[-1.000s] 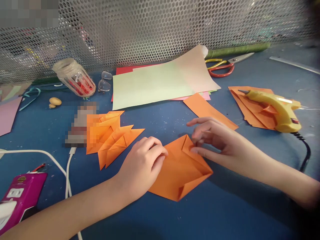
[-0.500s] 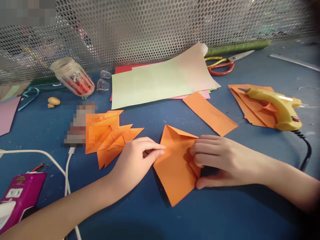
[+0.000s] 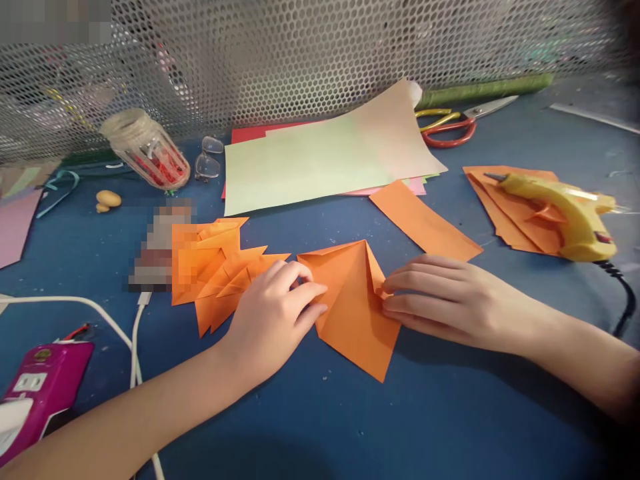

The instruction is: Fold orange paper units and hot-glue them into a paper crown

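**Thin folded paper, held at both edges**

The blue surface [image 3: 450, 413] carries a spread of pale green sheets [image 3: 300, 167] at the back. Near its middle is the folded orange paper [image 3: 350, 300], lying flat with one point toward the person. It sits between a pile of folded orange pieces [image 3: 220, 273] just to its left and an orange strip [image 3: 425, 223] behind it to the right. A yellow glue gun [image 3: 565, 213] rests well apart on the right.

The left hand [image 3: 273, 317] has a narrow grip, thumb and forefinger closed on the paper's left corner. The right hand [image 3: 445, 300] lies open and flat, its grip wide, fingertips pressing the right-hand flap down.

The paper looks very light, thin and easily creased. It would likely slide on the smooth surface unless pinned, and its flaps would probably spring up if released. It seems best held at folded edges and corners, where the layers are thickest, with light pressure rather than a squeeze.
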The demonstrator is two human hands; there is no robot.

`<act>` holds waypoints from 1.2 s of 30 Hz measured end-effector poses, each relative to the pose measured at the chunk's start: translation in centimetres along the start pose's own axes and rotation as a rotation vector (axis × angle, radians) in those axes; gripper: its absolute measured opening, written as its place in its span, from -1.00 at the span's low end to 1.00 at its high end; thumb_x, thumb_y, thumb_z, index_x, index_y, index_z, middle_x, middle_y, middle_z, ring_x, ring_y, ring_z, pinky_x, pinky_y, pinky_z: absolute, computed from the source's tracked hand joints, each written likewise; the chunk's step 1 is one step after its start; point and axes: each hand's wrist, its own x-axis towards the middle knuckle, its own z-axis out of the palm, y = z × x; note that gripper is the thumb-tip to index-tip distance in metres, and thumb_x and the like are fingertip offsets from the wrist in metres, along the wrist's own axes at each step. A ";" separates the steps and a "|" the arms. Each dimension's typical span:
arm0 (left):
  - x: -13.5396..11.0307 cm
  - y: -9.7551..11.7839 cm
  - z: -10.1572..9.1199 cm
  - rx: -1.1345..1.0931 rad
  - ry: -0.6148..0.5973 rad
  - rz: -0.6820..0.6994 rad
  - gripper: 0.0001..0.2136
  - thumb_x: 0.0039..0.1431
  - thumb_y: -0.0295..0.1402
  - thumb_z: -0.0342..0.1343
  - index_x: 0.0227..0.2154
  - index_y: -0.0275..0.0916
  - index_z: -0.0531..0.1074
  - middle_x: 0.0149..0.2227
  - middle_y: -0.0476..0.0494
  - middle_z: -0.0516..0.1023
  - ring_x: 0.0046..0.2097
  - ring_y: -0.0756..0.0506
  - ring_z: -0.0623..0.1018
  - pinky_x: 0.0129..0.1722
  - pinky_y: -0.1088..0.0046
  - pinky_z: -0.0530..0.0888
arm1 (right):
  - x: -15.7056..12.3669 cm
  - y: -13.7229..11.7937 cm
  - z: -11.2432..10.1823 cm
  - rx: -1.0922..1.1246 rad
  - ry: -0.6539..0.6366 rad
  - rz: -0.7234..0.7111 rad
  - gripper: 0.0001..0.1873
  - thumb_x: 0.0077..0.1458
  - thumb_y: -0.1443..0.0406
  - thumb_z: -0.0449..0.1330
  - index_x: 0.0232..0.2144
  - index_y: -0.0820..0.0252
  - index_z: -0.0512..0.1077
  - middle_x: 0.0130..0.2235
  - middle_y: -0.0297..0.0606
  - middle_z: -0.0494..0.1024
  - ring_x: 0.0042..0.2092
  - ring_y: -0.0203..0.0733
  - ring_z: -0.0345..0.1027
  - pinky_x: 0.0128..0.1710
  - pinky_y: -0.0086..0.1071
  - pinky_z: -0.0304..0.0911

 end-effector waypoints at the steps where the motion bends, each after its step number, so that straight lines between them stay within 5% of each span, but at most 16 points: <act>1: 0.1 0.0 -0.1 0.000 -0.011 0.004 -0.89 0.29 -0.53 0.30 -0.17 -0.23 0.62 -0.14 -0.14 0.63 -0.09 -0.18 0.61 -0.09 0.27 0.60 | -0.1 0.1 0.0 -0.003 0.000 0.002 -0.88 0.40 0.43 0.11 -0.08 0.19 0.41 -0.17 -0.14 0.63 -0.17 -0.13 0.47 -0.11 -0.27 0.40; 6: 0.3 0.2 -0.8 -0.008 -0.083 -0.043 -0.77 0.18 -0.49 0.42 -0.14 -0.25 0.56 -0.05 -0.16 0.63 0.02 -0.24 0.63 0.00 0.17 0.63 | -0.3 0.0 -0.2 0.054 -0.039 0.023 -0.82 0.44 0.40 0.04 -0.02 0.16 0.40 -0.14 -0.14 0.63 -0.12 -0.14 0.50 -0.08 -0.26 0.39; 8: 0.3 0.3 -0.9 -0.011 -0.107 -0.065 -0.73 0.14 -0.48 0.45 -0.13 -0.25 0.55 -0.02 -0.18 0.63 0.04 -0.27 0.62 0.01 0.12 0.64 | -0.3 -0.1 -0.1 0.173 -0.078 0.063 -0.85 0.44 0.24 0.13 0.00 0.13 0.40 -0.12 -0.15 0.62 -0.10 -0.13 0.51 -0.08 -0.25 0.39; 13: 0.4 0.3 -1.1 -0.022 -0.161 -0.094 -0.69 0.12 -0.48 0.47 -0.10 -0.23 0.55 0.01 -0.17 0.61 0.07 -0.29 0.61 0.03 0.08 0.63 | -0.1 -0.5 0.2 0.362 -0.192 0.261 -0.45 0.17 -0.21 0.30 -0.09 0.05 0.45 -0.13 -0.15 0.57 -0.17 -0.07 0.45 -0.16 -0.19 0.38; 24: 0.1 0.2 -0.9 -0.035 -0.149 -0.062 -0.70 0.19 -0.47 0.43 -0.08 -0.22 0.49 0.00 -0.19 0.57 0.05 -0.26 0.57 0.01 0.10 0.58 | -0.1 -1.3 1.0 0.442 -0.181 0.466 -0.63 0.26 -0.11 0.30 -0.19 0.01 0.46 -0.16 -0.23 0.54 -0.19 -0.09 0.36 -0.16 -0.19 0.27; 29: -0.3 0.9 -0.8 -0.096 -0.172 0.084 -0.79 0.30 -0.53 0.32 -0.35 -0.19 0.40 -0.30 0.01 0.54 -0.18 -0.10 0.54 -0.13 0.36 0.53 | 0.9 -1.6 0.5 0.509 -0.266 0.593 -0.63 0.22 -0.11 0.32 -0.27 0.00 0.48 -0.24 -0.25 0.54 -0.23 -0.09 0.35 -0.16 -0.16 0.27; 34: -0.7 1.2 -0.4 0.006 -0.147 0.348 -0.60 0.20 -0.04 0.45 -0.37 -0.25 0.44 -0.37 -0.01 0.53 -0.27 -0.08 0.54 -0.25 0.42 0.55 | 1.1 -1.8 0.9 0.536 -0.209 0.645 -0.66 0.29 -0.06 0.27 -0.32 0.01 0.45 -0.30 -0.31 0.50 -0.25 -0.12 0.32 -0.17 -0.19 0.25; 36: -0.8 1.1 -0.3 0.150 -0.092 0.488 -0.64 0.34 -0.08 0.33 -0.38 -0.28 0.47 -0.38 -0.05 0.53 -0.28 -0.09 0.55 -0.24 0.40 0.56 | 1.0 -1.7 0.8 0.544 -0.214 0.642 -0.65 0.29 -0.08 0.26 -0.32 0.02 0.45 -0.29 -0.29 0.50 -0.25 -0.12 0.31 -0.17 -0.19 0.24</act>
